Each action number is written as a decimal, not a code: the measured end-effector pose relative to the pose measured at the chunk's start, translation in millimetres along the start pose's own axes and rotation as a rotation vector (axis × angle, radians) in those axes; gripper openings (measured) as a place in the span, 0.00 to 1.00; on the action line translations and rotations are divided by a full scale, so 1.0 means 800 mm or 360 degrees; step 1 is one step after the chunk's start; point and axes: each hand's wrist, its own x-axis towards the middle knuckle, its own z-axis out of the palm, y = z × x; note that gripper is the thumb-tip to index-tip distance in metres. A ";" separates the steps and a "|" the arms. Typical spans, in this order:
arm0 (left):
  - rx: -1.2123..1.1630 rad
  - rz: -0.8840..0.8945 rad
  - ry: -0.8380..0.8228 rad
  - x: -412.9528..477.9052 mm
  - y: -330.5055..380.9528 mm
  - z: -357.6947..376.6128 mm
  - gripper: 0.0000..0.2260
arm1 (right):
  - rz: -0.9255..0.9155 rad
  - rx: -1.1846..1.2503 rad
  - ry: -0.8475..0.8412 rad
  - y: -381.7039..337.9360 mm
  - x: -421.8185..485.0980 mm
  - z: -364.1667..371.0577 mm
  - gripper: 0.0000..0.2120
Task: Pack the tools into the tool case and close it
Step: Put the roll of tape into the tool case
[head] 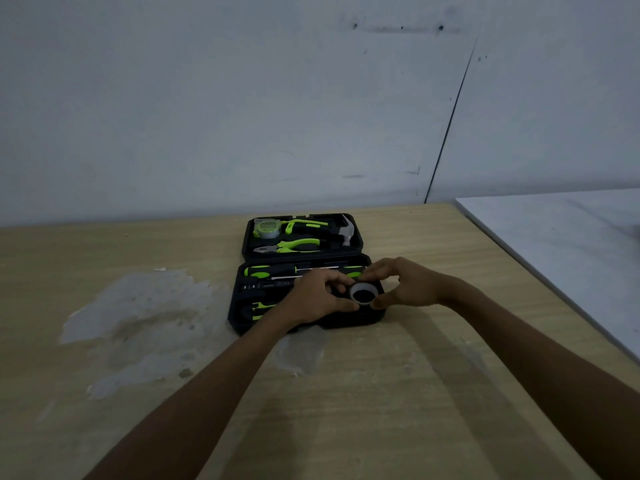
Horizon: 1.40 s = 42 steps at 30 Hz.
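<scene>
A black tool case (239,299) lies open on the wooden table, its lid half (356,237) at the back. The lid holds a tape measure (266,229), a hammer (345,231), pliers (287,246) and a green-handled tool (304,224). In the near half lie screwdrivers (273,270) and small green tools (259,308). Over the near half's right side, my left hand (317,297) and my right hand (403,284) both pinch a roll of tape (362,293), white-rimmed with a dark centre, tilted toward me.
The wooden table (346,393) has a large pale worn patch (138,313) left of the case. A white slab (568,244) lies along the right side. A grey wall stands close behind the case.
</scene>
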 end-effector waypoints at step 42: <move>0.0199 -0.0008 -0.0016 0.003 0.004 0.002 0.12 | -0.0001 -0.0284 0.0030 -0.030 0.002 0.001 0.13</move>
